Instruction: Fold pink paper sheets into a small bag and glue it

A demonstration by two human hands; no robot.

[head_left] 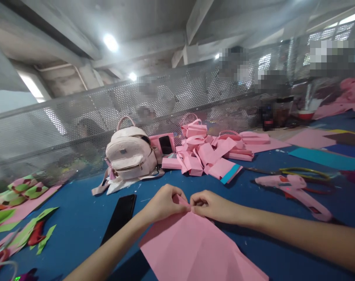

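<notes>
A large pink paper sheet (192, 246) with faint crease lines slants toward me over the blue table. My left hand (167, 203) pinches its far edge between thumb and fingers. Close beside it, my right hand (209, 205) grips the same edge, the fingertips of both hands almost touching. The paper bunches or folds slightly where they meet. Left of my left forearm lies a black phone (120, 216). To the right of my right hand, a pink glue gun (294, 191) rests on its side.
Behind my hands are a cream backpack (130, 152) and a heap of folded pink paper bags (206, 150). Scissors (303, 175) lie beyond the glue gun. Green paper scraps (34, 226) are on the left. A perforated metal screen (107, 105) crosses the back, with people beyond.
</notes>
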